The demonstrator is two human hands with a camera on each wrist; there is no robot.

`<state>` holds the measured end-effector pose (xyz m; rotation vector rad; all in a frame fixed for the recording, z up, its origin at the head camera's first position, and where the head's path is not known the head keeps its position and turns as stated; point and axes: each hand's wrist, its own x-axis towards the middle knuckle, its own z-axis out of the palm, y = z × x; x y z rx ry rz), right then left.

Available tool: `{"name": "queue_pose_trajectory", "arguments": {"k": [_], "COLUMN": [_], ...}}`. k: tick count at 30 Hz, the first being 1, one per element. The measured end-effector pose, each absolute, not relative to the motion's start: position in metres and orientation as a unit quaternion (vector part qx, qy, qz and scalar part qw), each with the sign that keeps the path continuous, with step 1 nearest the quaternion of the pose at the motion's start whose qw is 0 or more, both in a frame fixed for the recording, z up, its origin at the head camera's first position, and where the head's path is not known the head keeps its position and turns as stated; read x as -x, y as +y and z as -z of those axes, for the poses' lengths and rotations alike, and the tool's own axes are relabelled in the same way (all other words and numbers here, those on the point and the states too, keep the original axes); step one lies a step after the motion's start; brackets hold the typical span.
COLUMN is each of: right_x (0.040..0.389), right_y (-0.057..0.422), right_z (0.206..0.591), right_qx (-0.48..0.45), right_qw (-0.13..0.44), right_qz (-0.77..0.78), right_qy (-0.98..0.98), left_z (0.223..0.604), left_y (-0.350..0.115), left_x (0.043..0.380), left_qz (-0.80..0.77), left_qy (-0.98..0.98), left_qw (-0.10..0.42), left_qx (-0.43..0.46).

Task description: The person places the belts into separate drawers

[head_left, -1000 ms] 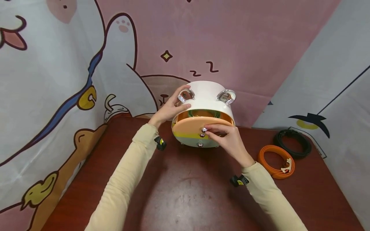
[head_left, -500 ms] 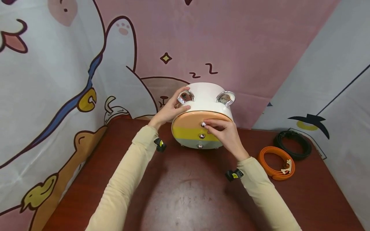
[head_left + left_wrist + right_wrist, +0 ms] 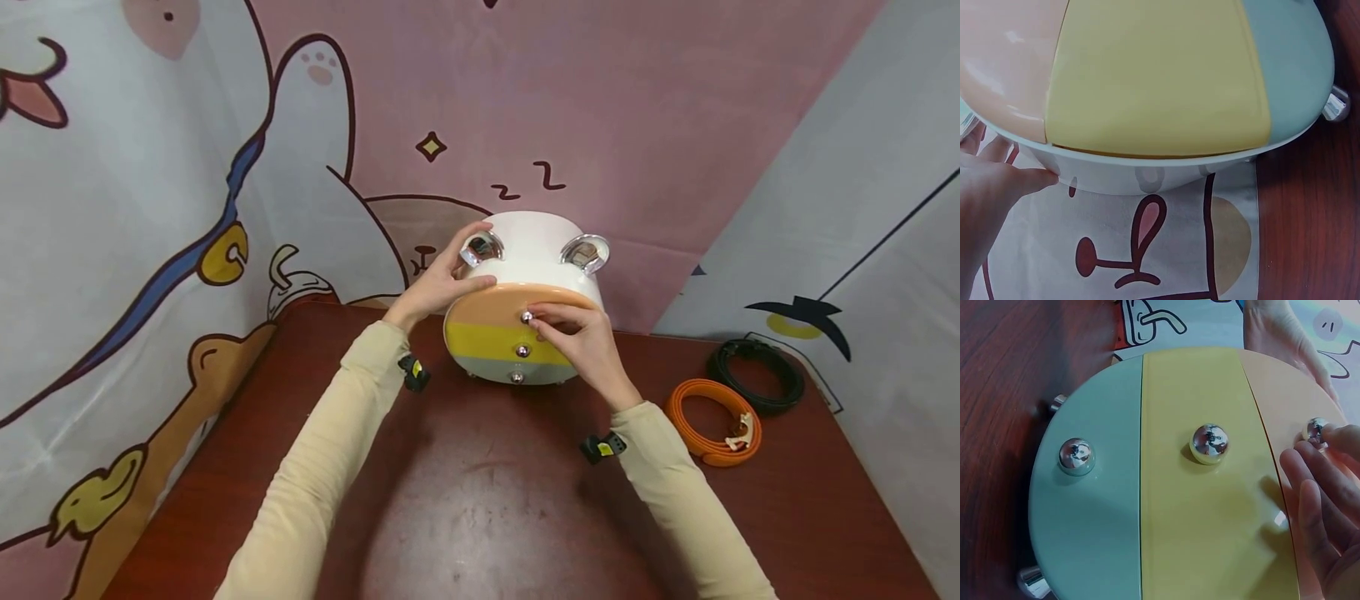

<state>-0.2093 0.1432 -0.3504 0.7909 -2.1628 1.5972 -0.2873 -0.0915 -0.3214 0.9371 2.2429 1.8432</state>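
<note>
A white drawer box (image 3: 534,227) with silver ears stands at the back of the table. Its rounded front has a peach top drawer (image 3: 480,308), a yellow middle drawer (image 3: 483,339) and a grey-green bottom drawer (image 3: 1097,525), each with a silver ball knob. All three fronts sit nearly flush; in the left wrist view a thin gap shows along the yellow drawer's side. My left hand (image 3: 437,289) grips the upper left side around the ear, thumb against the shell (image 3: 1085,165). With thumb and fingertips, my right hand (image 3: 588,342) pinches the top knob (image 3: 1315,429).
To the right on the dark red table (image 3: 480,500) lie a coiled orange belt (image 3: 686,429) with a pale buckle and a coiled black belt (image 3: 783,392). A printed cartoon cloth (image 3: 637,108) rises close behind the box.
The peach top drawer stood partly out, showing a green coil inside. My right hand has pushed it in by its knob, and the coil is hidden. The left hand keeps its place.
</note>
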Motion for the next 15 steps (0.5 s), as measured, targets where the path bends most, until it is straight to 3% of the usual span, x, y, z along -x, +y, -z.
{"name": "queue_pose_trajectory", "arguments": {"k": [7,15], "right_x": [0.202,0.188], "right_y": [0.136,0.135], "right_z": [0.355,0.369], "right_qx": [-0.269,-0.273], "right_qw": [0.221,0.235], "right_qz": [-0.533,-0.529], "right_qy": [-0.771,-0.769], "left_z": [0.323,0.323], "left_y": [-0.091,-0.090], "left_x": [0.287,0.287], "left_qz": [-0.609,-0.608], "left_qy": [0.731,0.729], "left_qw": [0.048,0.038], "left_qx": [-0.302,-0.312]}}
